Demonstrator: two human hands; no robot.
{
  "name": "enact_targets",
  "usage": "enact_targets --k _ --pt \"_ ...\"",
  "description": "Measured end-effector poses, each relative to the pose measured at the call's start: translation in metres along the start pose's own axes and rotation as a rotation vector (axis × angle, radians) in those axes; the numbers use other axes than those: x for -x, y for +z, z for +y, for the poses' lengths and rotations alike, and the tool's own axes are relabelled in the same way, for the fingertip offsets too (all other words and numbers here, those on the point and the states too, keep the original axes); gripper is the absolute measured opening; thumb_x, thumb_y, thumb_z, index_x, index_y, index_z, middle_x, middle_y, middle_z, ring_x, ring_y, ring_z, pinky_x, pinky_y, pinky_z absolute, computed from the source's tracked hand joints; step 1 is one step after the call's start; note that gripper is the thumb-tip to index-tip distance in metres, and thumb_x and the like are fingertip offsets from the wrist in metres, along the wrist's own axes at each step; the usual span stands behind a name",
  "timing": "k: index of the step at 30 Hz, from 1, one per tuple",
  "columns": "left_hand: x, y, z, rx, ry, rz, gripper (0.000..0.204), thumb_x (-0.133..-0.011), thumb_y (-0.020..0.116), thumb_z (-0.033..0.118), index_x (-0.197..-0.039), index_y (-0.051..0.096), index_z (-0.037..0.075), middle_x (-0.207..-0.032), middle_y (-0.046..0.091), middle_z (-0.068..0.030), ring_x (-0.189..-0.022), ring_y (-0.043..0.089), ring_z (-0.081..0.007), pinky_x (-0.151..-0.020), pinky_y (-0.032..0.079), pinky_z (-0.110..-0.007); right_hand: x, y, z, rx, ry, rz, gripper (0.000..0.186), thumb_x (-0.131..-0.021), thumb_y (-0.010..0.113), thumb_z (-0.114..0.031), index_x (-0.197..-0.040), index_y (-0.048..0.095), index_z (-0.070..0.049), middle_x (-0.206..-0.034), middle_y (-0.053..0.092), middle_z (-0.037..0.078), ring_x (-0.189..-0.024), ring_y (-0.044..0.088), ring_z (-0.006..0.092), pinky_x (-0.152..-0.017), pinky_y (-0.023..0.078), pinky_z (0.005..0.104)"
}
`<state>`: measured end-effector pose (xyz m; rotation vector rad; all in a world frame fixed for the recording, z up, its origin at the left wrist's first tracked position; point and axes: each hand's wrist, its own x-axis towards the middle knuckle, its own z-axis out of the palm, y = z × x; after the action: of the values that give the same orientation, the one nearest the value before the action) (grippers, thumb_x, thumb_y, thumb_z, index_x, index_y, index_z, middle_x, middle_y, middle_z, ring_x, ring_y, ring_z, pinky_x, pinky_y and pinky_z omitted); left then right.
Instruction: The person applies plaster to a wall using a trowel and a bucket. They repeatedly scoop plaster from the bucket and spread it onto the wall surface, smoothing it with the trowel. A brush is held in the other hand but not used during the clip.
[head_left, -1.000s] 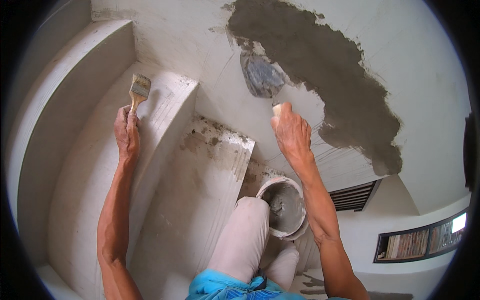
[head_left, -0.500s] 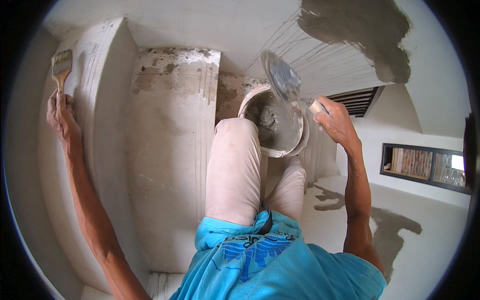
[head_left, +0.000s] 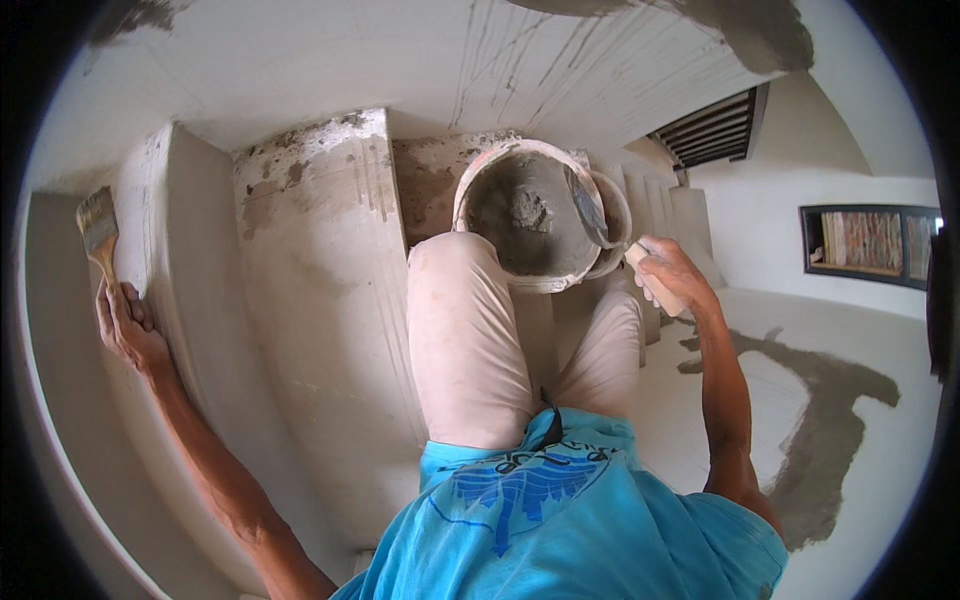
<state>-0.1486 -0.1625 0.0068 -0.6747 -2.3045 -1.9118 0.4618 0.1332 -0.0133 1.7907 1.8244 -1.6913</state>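
My left hand [head_left: 131,325], far to the left, is closed round the handle of a paintbrush [head_left: 98,222] whose bristles point up, beside a step. On the right, my right hand [head_left: 672,275] grips the pale wooden handle of a trowel [head_left: 588,205]. The trowel's grey blade is seen nearly edge-on, over the right side of a bucket [head_left: 470,190]. Whether the blade touches the rim I cannot tell. Inside the bucket is wet grey mortar [head_left: 530,210] with a lump in its middle. A second round container [head_left: 619,225] shows partly behind the bucket.
Plastered steps [head_left: 310,230] lie ahead and to the left of my legs. The white wall [head_left: 350,60] beyond carries drips and a dark wet patch [head_left: 760,35]. A slatted opening [head_left: 715,127] is at the upper right. Grey mortar smears [head_left: 825,430] mark the pale surface on the right.
The trowel has come down from above the bucket to its right edge, its blade turned edge-on. My right hand is lower. The left hand with the paintbrush appears lower and farther left as the view shifts.
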Motion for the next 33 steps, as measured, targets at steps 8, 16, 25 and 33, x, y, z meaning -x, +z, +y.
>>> enact_targets --k 8,16,25,33 --pt "0.031 0.020 0.055 -0.331 -0.039 -0.487 0.034 -0.102 0.056 0.027 -0.124 0.066 0.003 -0.091 0.062 -0.0020 -0.068 0.050 -0.0047 -0.055 0.037 -0.019 -0.001 0.001 0.039 -0.296 -0.072 -0.113 0.032 -0.082 0.052 -0.011 -0.110 0.056 0.003 -0.075 0.057 0.009 -0.052 0.054 0.0149 -0.045 0.047 0.0299" --pt "0.140 0.209 0.130 -0.502 0.550 -1.307 0.026 -0.088 0.064 0.001 -0.114 0.069 0.003 -0.106 0.069 -0.0171 -0.097 0.067 -0.0371 -0.083 0.055 -0.043 -0.003 0.003 0.058 -0.374 -0.090 0.024 0.036 -0.082 0.054 -0.012 -0.114 0.057 0.003 -0.075 0.058 0.008 -0.054 0.055 0.0140 -0.047 0.047 0.0290" --pt "0.275 0.352 0.048 -0.630 1.096 -1.537 0.015 -0.083 0.061 0.005 -0.093 0.072 0.006 -0.088 0.071 -0.0143 -0.085 0.071 -0.0316 -0.074 0.059 -0.043 0.009 0.011 0.072 -0.499 -0.093 0.125 0.039 -0.082 0.055 -0.009 -0.119 0.058 0.004 -0.076 0.059 0.008 -0.056 0.055 0.0142 -0.050 0.049 0.0289" --pt "0.320 0.384 0.021 -0.666 1.147 -1.532 0.015 -0.086 0.061 0.012 -0.091 0.074 0.006 -0.095 0.073 -0.0139 -0.091 0.073 -0.0285 -0.072 0.060 -0.037 0.005 0.020 0.085 -0.472 -0.070 0.145 0.039 -0.080 0.060 -0.011 -0.117 0.059 0.001 -0.076 0.060 0.008 -0.056 0.058 0.0156 -0.051 0.049 0.0309"
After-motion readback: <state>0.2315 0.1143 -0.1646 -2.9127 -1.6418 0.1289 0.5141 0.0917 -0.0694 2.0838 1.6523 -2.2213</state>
